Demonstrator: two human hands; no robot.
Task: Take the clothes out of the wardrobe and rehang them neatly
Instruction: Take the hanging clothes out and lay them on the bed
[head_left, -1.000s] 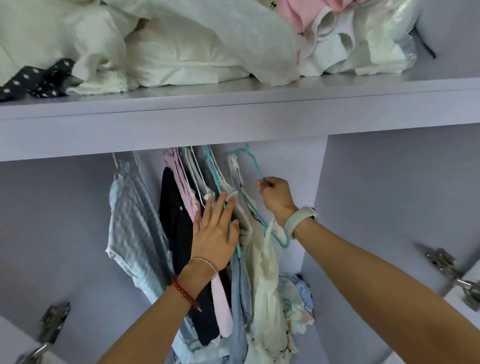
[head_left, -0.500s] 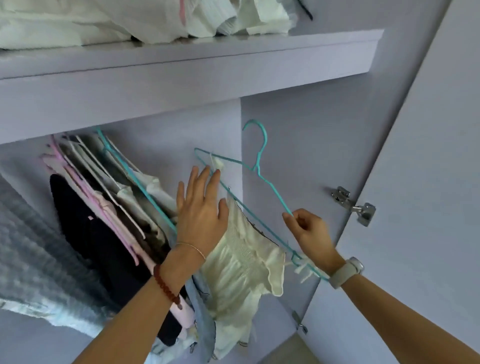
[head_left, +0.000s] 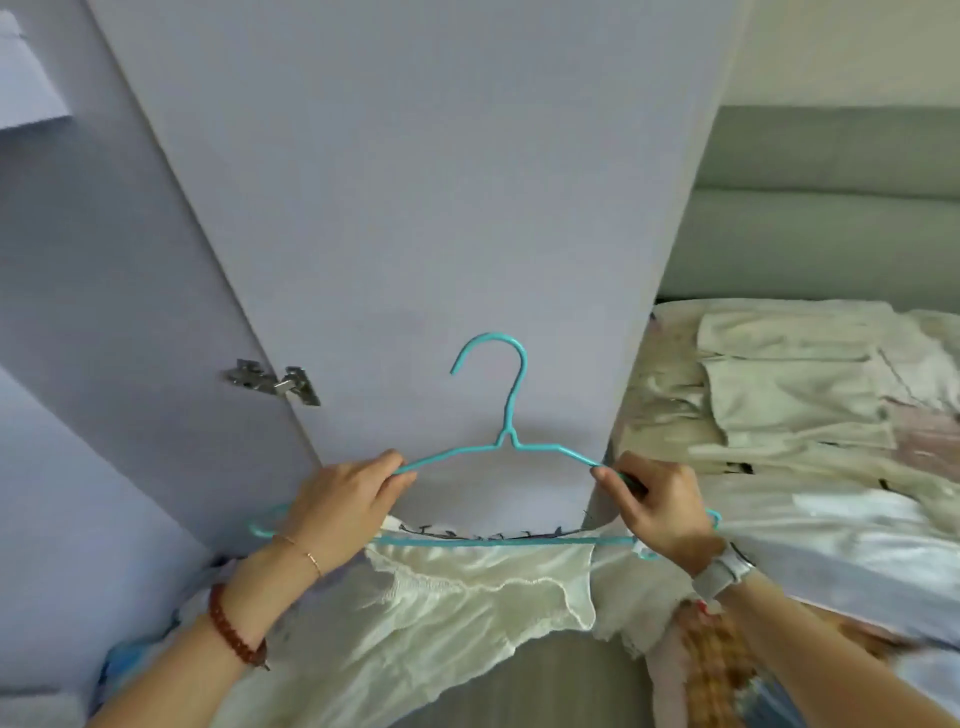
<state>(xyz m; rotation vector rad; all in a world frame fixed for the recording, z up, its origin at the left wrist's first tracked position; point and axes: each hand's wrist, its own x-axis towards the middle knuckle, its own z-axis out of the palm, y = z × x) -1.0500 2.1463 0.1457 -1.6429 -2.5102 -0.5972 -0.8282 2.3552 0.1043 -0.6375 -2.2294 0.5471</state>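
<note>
A teal wire hanger is held upright in front of the open wardrobe door, hook at the top. My left hand grips its left shoulder. My right hand grips its right shoulder. A cream-white garment hangs from the hanger's bottom bar and droops below my hands. The wardrobe's inside and the other clothes are out of view.
A metal hinge sits on the wardrobe side at the left. To the right is a bed with pale folded clothes lying on it and a green headboard behind. A patterned pink cloth lies at the lower right.
The hanger with the cream garment came off the rail and out of the wardrobe. My left hand left the hanging clothes and took the hanger's left shoulder. The view turned right toward the door and bed.
</note>
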